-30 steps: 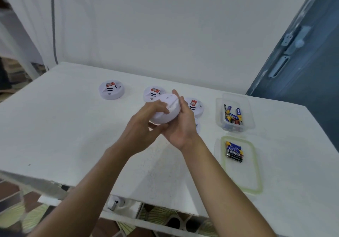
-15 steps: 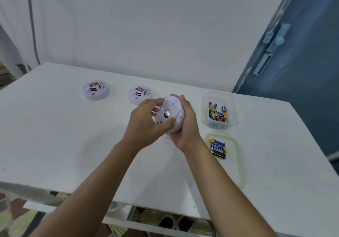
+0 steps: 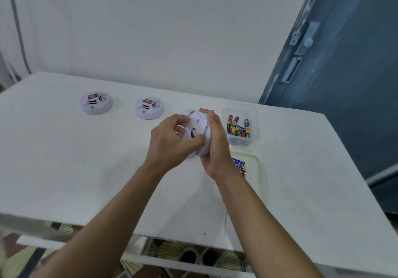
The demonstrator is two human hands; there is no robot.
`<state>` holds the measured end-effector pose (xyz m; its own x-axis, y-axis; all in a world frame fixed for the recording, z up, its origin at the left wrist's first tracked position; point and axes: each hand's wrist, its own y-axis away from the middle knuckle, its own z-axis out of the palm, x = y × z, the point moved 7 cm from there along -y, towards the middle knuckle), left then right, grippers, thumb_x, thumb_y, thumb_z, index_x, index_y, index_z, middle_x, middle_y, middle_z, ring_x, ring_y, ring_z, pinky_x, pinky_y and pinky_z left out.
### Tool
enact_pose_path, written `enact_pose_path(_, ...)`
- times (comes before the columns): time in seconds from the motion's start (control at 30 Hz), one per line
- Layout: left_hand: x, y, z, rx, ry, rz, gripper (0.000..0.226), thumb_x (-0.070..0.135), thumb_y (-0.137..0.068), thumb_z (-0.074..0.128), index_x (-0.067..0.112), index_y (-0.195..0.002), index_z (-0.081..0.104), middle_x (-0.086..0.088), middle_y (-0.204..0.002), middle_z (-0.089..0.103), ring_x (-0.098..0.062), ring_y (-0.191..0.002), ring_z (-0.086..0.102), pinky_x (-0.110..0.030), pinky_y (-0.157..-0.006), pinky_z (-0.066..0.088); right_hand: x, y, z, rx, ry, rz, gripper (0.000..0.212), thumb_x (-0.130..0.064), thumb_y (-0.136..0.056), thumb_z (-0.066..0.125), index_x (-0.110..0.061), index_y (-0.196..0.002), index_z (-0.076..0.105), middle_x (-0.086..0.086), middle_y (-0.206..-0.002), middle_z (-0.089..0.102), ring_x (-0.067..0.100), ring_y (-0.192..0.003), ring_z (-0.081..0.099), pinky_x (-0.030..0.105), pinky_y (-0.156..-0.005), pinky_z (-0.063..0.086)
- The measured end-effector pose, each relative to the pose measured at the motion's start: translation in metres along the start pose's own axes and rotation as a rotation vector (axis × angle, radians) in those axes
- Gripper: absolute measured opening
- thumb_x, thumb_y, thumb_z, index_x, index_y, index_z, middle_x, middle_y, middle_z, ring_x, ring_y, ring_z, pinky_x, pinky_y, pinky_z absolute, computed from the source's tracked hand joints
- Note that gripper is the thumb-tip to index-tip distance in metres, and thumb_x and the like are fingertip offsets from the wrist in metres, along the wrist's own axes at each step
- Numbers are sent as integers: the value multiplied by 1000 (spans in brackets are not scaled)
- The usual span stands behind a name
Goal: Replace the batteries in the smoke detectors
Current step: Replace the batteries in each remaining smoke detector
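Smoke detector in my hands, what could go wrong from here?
1. The left hand and the right hand hold the smoke detector on edge above the table; if a part pops free, it may fall.
2. The tub and the lid both hold batteries; old and new could get mixed.
3. Your right wrist is close to the ones on the lid and could knock them.

A white table (image 3: 64, 170) stands beside a blue door (image 3: 344, 97).
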<state>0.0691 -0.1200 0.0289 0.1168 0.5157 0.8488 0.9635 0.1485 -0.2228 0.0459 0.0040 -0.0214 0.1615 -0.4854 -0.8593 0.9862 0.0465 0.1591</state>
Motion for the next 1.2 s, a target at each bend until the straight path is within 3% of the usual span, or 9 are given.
enact_pose_path(0.13, 3, 5, 0, -29, 7, 50, 43, 43, -62, 69, 29, -102, 64, 18, -91, 67, 0, -80, 62, -7, -65, 47, -3, 7, -16, 12, -54, 36, 26, -44, -102, 48, -28, -112, 66, 11, -125, 69, 29, -116, 66, 47, -94, 53)
enact_pose_path(0.3, -15, 12, 3, -168, 108, -59, 41, 44, -57, 66, 28, -95, 69, 11, -81, 69, -6, -72, 64, -19, -63, 48, -8, 13, -40, 110, -133, 63, 24, -48, -98, 52, -30, -108, 65, -4, -100, 72, 16, -92, 68, 31, -73, 53)
enact_pose_path(0.43, -30, 27, 12, -322, -129, -63, 39, 42, -58, 67, 28, -94, 69, 13, -80, 68, -1, -75, 65, -15, -64, 45, -13, 15, -56, 162, -168, 43, 18, -47, -95, 57, -33, -99, 68, -10, -88, 73, 14, -90, 65, 30, -73, 51)
enact_pose_path(0.6, -54, 43, 28, -528, -316, -135, 46, 54, -58, 66, 26, -94, 67, 18, -91, 65, 2, -82, 62, -19, -66, 48, -12, 18, -68, 196, -198, 46, 31, -49, -94, 58, -32, -118, 68, -1, -114, 69, 22, -104, 64, 37, -81, 54)
enact_pose_path(0.67, -60, 45, 30, -533, -373, -126, 56, 64, -55, 57, 26, -96, 66, 18, -91, 64, -2, -84, 61, -21, -69, 47, -11, 19, -71, 186, -213, 50, 34, -49, -95, 57, -31, -122, 66, 1, -118, 67, 23, -105, 63, 38, -81, 54)
enact_pose_path(0.73, -59, 45, 30, -499, -391, -101, 49, 62, -66, 54, 24, -95, 67, 15, -90, 65, -8, -87, 61, -24, -72, 45, -11, 20, -72, 176, -231, 58, 31, -49, -95, 57, -31, -118, 67, 1, -115, 67, 23, -102, 63, 36, -79, 54)
enact_pose_path(0.9, -52, 40, 30, -438, -408, -45, 35, 29, -96, 35, 3, -85, 57, -10, -88, 68, -33, -84, 59, -38, -69, 42, -9, 21, -76, 178, -245, 74, 34, -49, -95, 57, -27, -119, 67, 3, -111, 68, 24, -99, 63, 41, -84, 51)
enact_pose_path(1.03, -66, 36, 28, -435, -369, -125, 23, 19, -99, 40, 22, -108, 61, 8, -90, 71, -10, -83, 59, -22, -64, 44, -7, 22, -76, 173, -264, 96, 41, -51, -95, 55, -23, -123, 66, 5, -113, 68, 26, -100, 63, 42, -85, 52)
enact_pose_path(1.2, -72, 38, 30, -397, -395, -88, 9, 25, -91, 60, 23, -88, 69, 10, -79, 68, -16, -74, 64, -26, -68, 52, -4, 22, -76, 160, -287, 104, 33, -50, -97, 53, -26, -115, 65, 5, -109, 68, 25, -98, 63, 43, -87, 50)
